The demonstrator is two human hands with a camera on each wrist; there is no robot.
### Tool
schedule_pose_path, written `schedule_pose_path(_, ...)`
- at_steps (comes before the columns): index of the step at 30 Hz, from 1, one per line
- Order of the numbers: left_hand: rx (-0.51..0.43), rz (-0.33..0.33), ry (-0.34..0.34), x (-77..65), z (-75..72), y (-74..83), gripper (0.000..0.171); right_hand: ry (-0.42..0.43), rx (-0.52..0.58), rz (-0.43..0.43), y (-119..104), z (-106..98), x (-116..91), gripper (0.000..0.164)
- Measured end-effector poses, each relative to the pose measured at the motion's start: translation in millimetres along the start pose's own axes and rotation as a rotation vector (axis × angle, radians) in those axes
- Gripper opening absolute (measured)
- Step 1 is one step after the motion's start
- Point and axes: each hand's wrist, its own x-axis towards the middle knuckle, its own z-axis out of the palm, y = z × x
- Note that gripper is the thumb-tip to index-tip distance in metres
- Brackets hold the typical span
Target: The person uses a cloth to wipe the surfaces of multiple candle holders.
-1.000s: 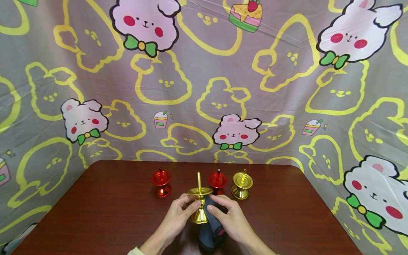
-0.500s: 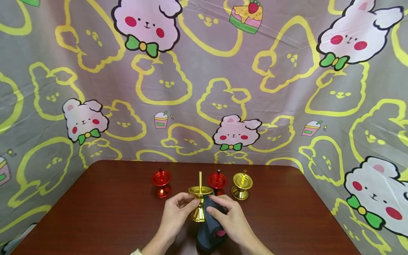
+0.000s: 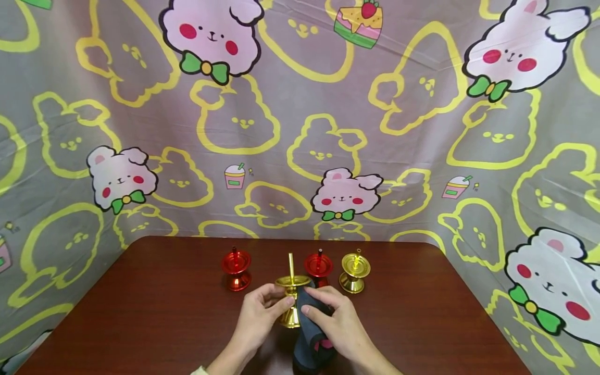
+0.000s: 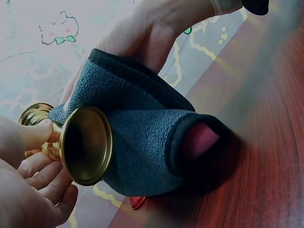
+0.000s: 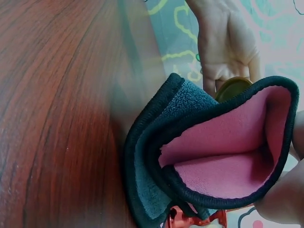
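In the head view, my left hand (image 3: 258, 312) pinches the stem of a shiny gold candle holder (image 3: 289, 317), a wide dish with a thin upright spike over a flared base. My right hand (image 3: 344, 320) grips a folded blue-grey cloth (image 3: 309, 315) and holds it against the holder's right side, covering part of the stem and base. From the left wrist, the hollow underside of the gold base (image 4: 88, 145) faces the camera, with the cloth (image 4: 137, 147) wrapped behind it. The right wrist view shows the cloth's pink inner side (image 5: 228, 147) and dark stitched edge.
Behind the hands on the brown wooden table (image 3: 154, 312) stand a red candle holder (image 3: 237, 271) at left, another red one (image 3: 319, 265) partly hidden, and a second gold one (image 3: 354, 273) at right. A patterned fabric backdrop (image 3: 281, 130) encloses the far side.
The cloth has shifted slightly left and now covers more of the gold base. Its lower fold has turned, showing the pink lining differently. Both hands keep their holds.
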Motion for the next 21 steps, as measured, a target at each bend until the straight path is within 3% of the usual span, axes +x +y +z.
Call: schedule_pose_path(21, -0.012, -0.011, -0.149, -3.0, -7.3, -5.2, 0.032, -0.014, 0.024, -0.015, 2.5, -2.3, 2.7, 0.036)
